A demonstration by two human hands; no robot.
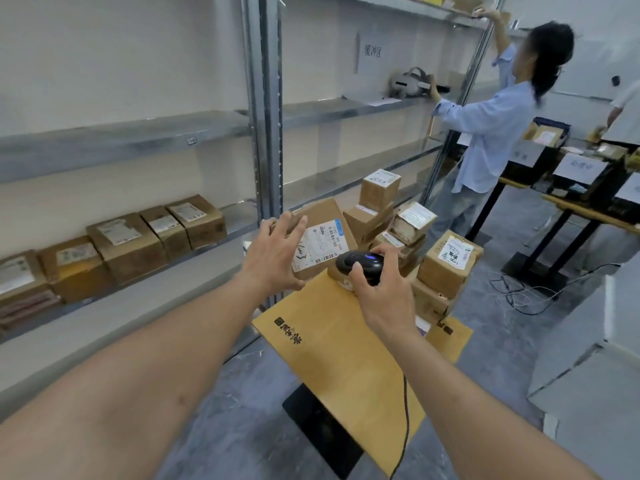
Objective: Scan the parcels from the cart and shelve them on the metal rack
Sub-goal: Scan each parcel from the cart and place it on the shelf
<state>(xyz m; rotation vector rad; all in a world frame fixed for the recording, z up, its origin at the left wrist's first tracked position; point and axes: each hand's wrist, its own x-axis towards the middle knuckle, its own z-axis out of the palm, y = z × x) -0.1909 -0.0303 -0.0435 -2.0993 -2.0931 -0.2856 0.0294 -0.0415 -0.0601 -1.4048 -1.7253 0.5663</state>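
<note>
Mid-scan. Left hand (273, 258) fingers spread, steadying parcel (320, 237) on cart (346, 358); right hand (375, 292) wrapped round scanner (360, 263), aimed at label just beyond fingertips. Several boxes shelved on metal rack (266, 98); stack beyond the fingers still unscanned.

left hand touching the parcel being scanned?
Touching. The head view shows the left hand with spread fingers lying on the labelled parcel, no gap visible.
</note>
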